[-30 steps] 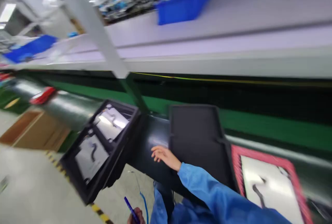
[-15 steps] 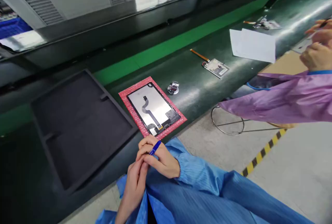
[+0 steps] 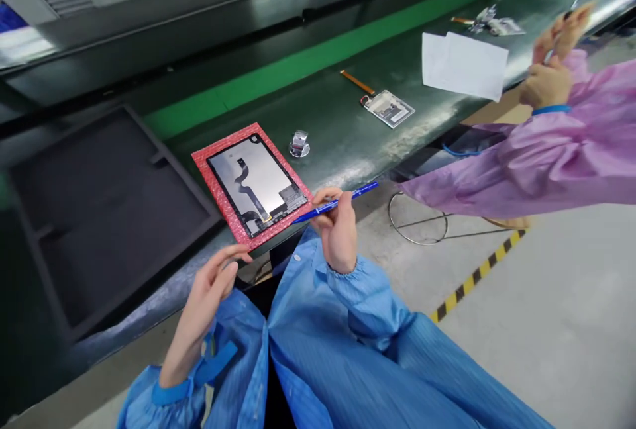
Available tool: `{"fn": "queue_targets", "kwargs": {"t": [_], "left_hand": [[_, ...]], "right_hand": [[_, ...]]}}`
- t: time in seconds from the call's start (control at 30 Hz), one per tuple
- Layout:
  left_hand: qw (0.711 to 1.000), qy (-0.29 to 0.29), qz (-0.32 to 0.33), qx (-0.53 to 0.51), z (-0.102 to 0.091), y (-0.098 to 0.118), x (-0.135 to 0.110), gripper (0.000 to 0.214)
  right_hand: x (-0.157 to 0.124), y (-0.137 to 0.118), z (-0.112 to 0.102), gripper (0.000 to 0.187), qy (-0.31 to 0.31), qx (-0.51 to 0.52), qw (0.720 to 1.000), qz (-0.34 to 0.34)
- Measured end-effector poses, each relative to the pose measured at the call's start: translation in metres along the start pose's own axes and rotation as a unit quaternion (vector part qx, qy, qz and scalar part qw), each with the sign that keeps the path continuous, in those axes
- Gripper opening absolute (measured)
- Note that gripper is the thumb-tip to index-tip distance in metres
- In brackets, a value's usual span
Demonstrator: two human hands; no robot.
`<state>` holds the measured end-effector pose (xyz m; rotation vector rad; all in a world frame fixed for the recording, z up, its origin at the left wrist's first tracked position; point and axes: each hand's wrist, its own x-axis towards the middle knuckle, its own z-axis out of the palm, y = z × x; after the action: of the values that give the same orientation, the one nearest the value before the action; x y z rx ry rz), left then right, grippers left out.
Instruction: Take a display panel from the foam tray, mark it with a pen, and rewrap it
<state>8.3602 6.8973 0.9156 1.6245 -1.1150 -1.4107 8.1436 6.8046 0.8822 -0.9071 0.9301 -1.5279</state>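
Note:
A tablet screen (image 3: 271, 174), its silvery back up and a dark flex cable (image 3: 256, 202) across it, lies on a pink bubble-wrap sheet (image 3: 205, 163) at the bench's front edge. My right hand (image 3: 339, 234) grips a blue pen (image 3: 360, 191) between thumb and fingers, at the wrap's right corner. Whether those fingers also touch the wrap, I cannot tell. At the near left corner is my left hand (image 3: 207, 290), open, its fingers apart and the fingertips at the wrap's edge.
Left of the wrap sits a black foam tray (image 3: 114, 217). A small shiny part (image 3: 299, 143) and a flat module with an orange ribbon (image 3: 390, 108) lie to the right. Beyond are white paper sheets (image 3: 464, 63) and a co-worker's hands (image 3: 551, 78) in pink sleeves.
My hands have come apart from each other: the right moved to the wrap's right corner with the pen, the left to its near left corner. The view shifted, and the co-worker's hands rose.

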Motion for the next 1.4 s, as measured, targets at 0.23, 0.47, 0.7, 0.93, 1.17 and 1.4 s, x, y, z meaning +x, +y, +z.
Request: {"fn": "queue_targets", "kwargs": {"t": [0.23, 0.47, 0.7, 0.93, 1.17, 1.4], "left_hand": [[0.995, 0.046, -0.035, -0.084, 0.007, 0.002, 0.029, 0.078], [0.981, 0.062, -0.069, -0.172, 0.004, 0.001, 0.031, 0.063], [0.929, 0.081, -0.135, -0.334, 0.001, 0.019, 0.043, 0.042], [0.926, 0.072, -0.065, -0.365, 0.024, 0.059, 0.044, 0.037], [0.98, -0.041, 0.079, -0.18, 0.043, 0.053, 0.066, 0.044], [0.961, 0.103, 0.052, -0.253, 0.043, 0.025, 0.087, 0.053]], "right_hand": [[0.028, 0.036, 0.002, 0.025, -0.167, -0.286, 0.933, -0.14], [0.03, 0.068, 0.011, 0.049, -0.308, -0.534, 0.775, -0.137], [0.021, 0.061, 0.025, 0.064, -0.305, -0.549, 0.77, -0.114], [0.02, 0.022, 0.019, 0.073, -0.29, -0.395, 0.858, -0.15], [0.032, 0.017, 0.013, 0.034, -0.013, -0.357, 0.884, -0.302], [0.01, 0.01, 0.04, 0.034, 0.292, -0.086, 0.946, -0.112]]}}
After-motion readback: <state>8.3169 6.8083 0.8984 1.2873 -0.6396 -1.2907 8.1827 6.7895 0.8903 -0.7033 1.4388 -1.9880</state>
